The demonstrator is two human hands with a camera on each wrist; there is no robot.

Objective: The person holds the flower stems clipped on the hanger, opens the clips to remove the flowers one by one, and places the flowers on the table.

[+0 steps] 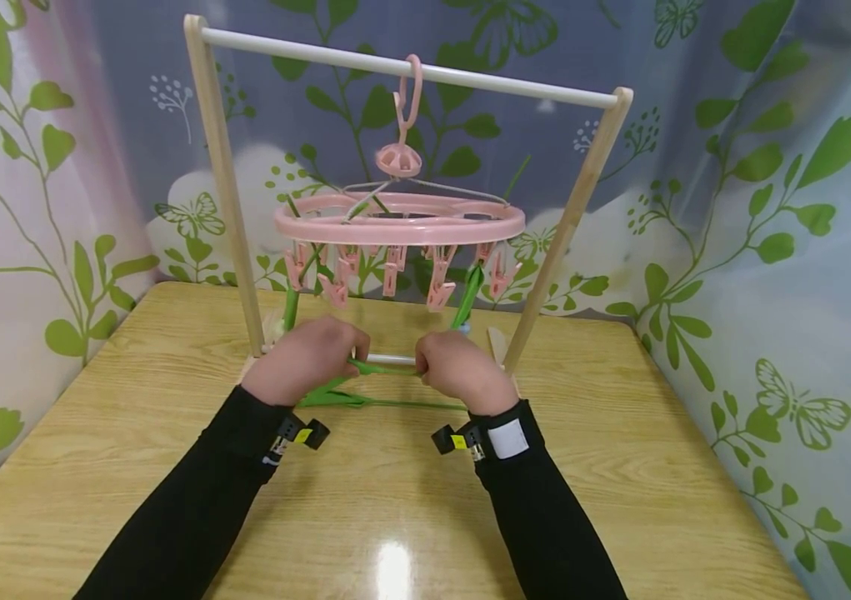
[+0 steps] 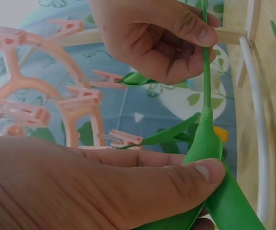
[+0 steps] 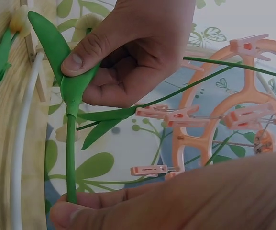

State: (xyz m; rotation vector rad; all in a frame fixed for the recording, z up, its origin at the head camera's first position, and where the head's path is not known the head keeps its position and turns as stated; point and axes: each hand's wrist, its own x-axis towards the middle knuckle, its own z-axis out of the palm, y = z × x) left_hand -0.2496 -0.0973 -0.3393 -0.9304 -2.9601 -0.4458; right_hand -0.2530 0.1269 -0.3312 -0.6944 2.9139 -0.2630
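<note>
Both hands hold one green artificial flower (image 1: 387,368) stretched level between them, in front of a drying rack. My left hand (image 1: 312,358) pinches the base of its leaves (image 2: 238,203) between thumb and fingers. Farther along, my right hand (image 1: 466,371) pinches the thin stem (image 3: 71,158) between thumb and fingertips. The bloom of this flower is hidden. Behind the hands hangs a pink clip hanger (image 1: 398,229) with several pink clothes pegs (image 1: 440,287). Pegs hold other green flowers by their stems, one at the left (image 1: 291,308) and one at the right (image 1: 468,293).
The wooden rack's posts (image 1: 222,183) carry a white top bar (image 1: 305,52), where the hanger hooks on. Another artificial tulip (image 3: 19,23), its bloom yellow and white, lies on the wooden table (image 1: 395,475) near my left forearm. Leaf-patterned curtains (image 1: 770,275) enclose the table.
</note>
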